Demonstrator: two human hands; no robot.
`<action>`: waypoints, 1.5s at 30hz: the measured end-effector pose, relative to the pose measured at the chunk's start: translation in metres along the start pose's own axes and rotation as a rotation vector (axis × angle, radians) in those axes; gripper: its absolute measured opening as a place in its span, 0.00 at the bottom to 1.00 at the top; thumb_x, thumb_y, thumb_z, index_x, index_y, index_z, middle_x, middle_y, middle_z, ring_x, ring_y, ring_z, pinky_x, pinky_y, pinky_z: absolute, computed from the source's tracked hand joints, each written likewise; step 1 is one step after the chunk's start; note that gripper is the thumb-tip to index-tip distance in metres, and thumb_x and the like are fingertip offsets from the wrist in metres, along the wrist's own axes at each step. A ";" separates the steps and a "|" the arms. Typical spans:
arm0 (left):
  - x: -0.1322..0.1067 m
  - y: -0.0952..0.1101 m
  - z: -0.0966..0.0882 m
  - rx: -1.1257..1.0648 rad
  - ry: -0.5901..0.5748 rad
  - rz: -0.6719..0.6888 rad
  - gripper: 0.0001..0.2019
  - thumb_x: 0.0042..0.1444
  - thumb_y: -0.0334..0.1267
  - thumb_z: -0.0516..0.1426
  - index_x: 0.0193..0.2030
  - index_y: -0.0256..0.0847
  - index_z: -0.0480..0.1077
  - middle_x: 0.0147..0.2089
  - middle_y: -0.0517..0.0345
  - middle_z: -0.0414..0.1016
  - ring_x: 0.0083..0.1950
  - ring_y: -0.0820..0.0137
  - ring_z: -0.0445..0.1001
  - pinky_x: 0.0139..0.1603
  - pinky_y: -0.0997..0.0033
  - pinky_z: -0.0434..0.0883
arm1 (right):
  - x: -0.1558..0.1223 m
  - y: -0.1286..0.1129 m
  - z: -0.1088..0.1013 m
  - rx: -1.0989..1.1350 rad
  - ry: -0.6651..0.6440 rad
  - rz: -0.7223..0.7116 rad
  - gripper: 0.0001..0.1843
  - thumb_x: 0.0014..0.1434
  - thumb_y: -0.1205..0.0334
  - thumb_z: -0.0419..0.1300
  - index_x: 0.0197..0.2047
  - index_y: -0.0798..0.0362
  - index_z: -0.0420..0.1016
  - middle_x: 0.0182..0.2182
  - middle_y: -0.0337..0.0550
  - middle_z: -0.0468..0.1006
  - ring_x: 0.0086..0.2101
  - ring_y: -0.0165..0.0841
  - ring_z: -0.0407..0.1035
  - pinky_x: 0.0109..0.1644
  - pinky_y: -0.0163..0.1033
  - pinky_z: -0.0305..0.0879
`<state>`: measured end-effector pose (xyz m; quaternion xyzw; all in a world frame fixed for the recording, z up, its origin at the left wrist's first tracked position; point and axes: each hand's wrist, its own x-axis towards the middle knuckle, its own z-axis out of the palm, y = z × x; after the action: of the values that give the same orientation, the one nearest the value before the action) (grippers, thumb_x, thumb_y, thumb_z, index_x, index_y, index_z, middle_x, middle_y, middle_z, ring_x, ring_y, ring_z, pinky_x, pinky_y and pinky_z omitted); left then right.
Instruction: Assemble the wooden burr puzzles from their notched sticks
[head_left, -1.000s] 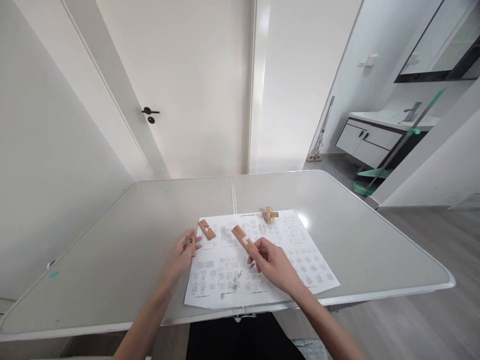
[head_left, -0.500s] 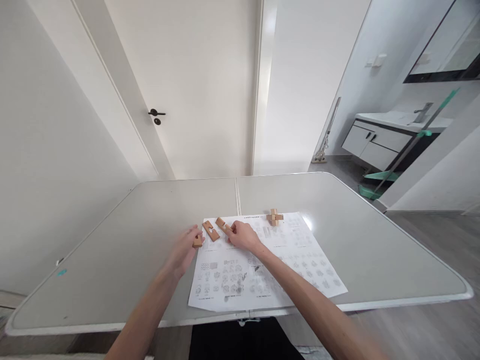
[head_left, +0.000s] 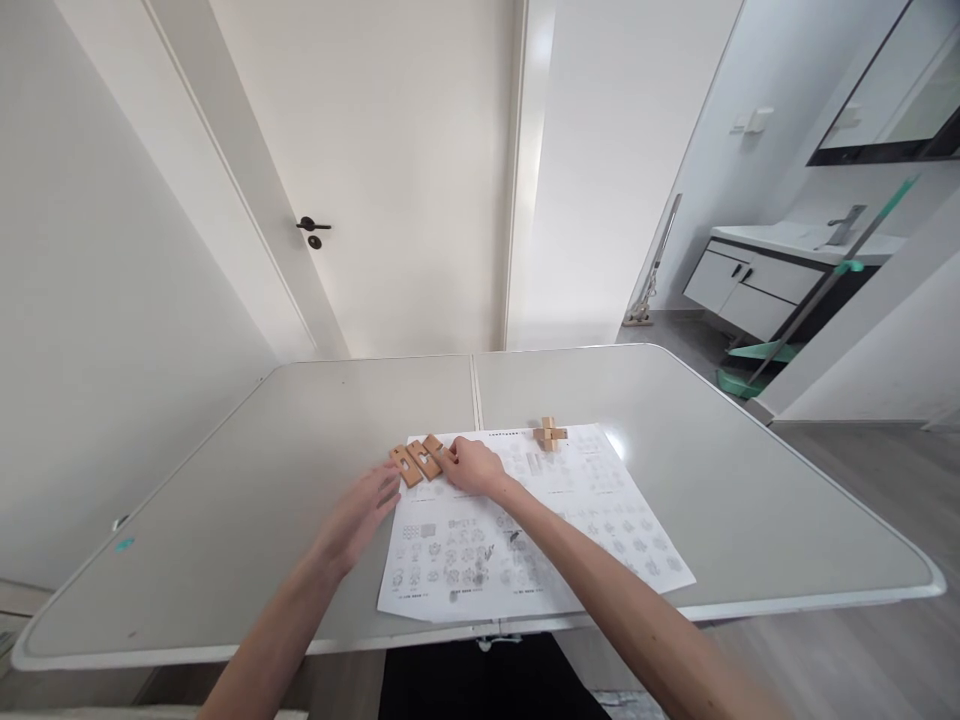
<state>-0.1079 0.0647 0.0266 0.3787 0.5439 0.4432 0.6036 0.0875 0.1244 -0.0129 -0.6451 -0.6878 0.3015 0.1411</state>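
In the head view, a white paper sheet [head_left: 536,508] on the grey table [head_left: 225,520] bears printed lines and diagrams too small to read. Three brown, flat, notched wooden pieces [head_left: 429,467] lie side by side at its far left corner. The right hand [head_left: 476,468] pinches the rightmost one's near end between fingertips. The left hand [head_left: 367,510], fingers loosely spread, has its fingertips at the leftmost one's edge. A cross-shaped wooden block assembly [head_left: 550,435] sits farther right.
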 end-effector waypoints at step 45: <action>0.089 -0.035 0.036 1.227 0.069 0.782 0.32 0.63 0.54 0.57 0.70 0.45 0.58 0.73 0.46 0.59 0.76 0.51 0.51 0.73 0.47 0.55 | -0.050 0.153 -0.067 0.106 0.475 -0.018 0.28 0.67 0.41 0.52 0.63 0.46 0.63 0.57 0.52 0.71 0.50 0.44 0.72 0.49 0.47 0.71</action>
<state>-0.0668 0.1388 -0.0301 0.8014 0.5381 0.2534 0.0626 0.2563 0.0892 -0.0421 -0.6834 -0.6243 0.1758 0.3353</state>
